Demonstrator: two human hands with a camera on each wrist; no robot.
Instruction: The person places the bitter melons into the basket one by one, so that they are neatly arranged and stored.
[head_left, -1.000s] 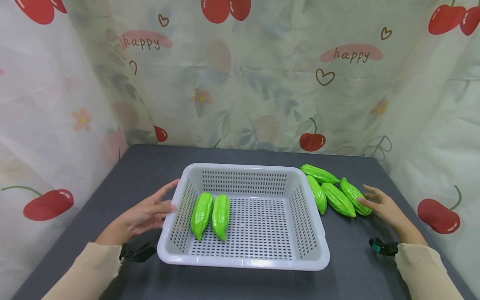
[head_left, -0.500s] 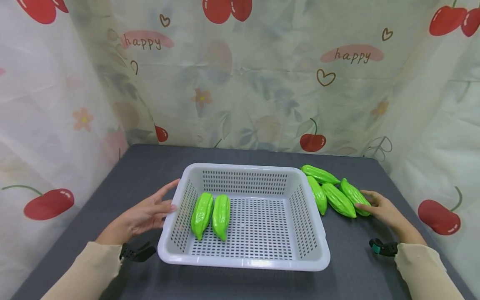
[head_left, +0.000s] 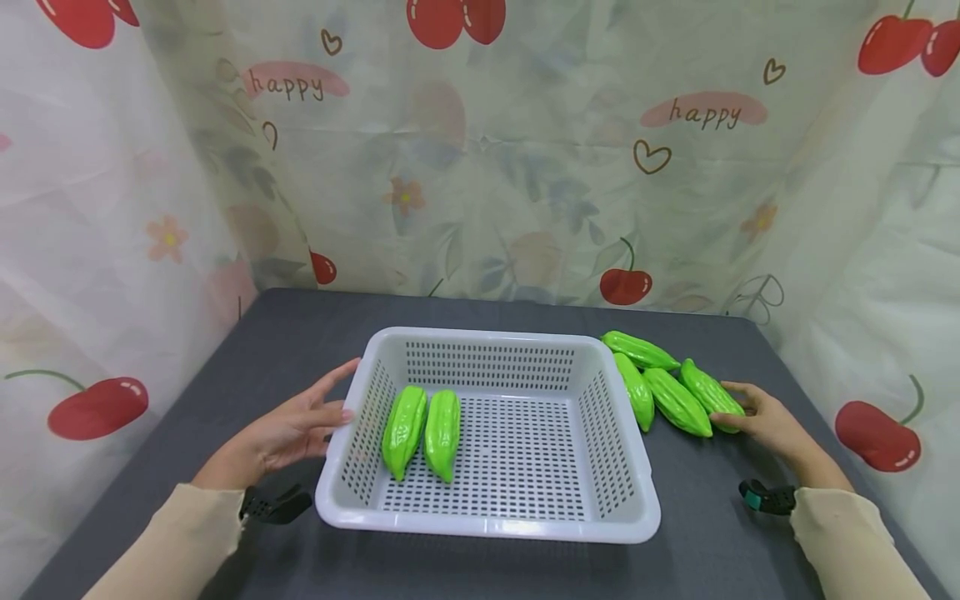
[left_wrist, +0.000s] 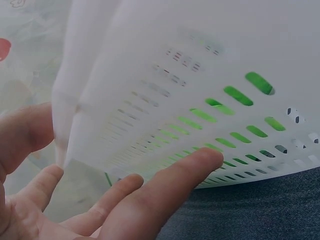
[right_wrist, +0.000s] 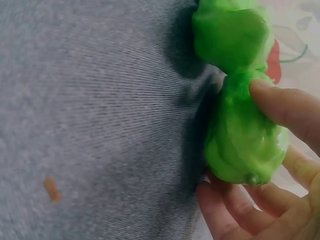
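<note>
A white perforated basket [head_left: 491,527] stands mid-table with two green bitter-melon-like vegetables [head_left: 405,433] lying side by side in its left part. The left hand [head_left: 281,429] touches the basket's left wall, fingers spread, as the left wrist view [left_wrist: 135,205] also shows. To the right of the basket lie several more green vegetables [head_left: 677,402]. Around the rightmost one [head_left: 711,395] the right hand [head_left: 776,429] has its thumb and fingers; in the right wrist view the thumb lies on this vegetable [right_wrist: 245,135] and the fingers of the right hand [right_wrist: 270,200] curl under it.
A dark cloth [head_left: 315,321] covers the table. Behind and at both sides hangs a patterned curtain [head_left: 480,192] with cherries and lettering. The loose vegetables lie close together against the basket's right side.
The right hand's fingers have closed in on the rightmost vegetable, which lies in about the same place. The left hand and the basket have not visibly moved.
</note>
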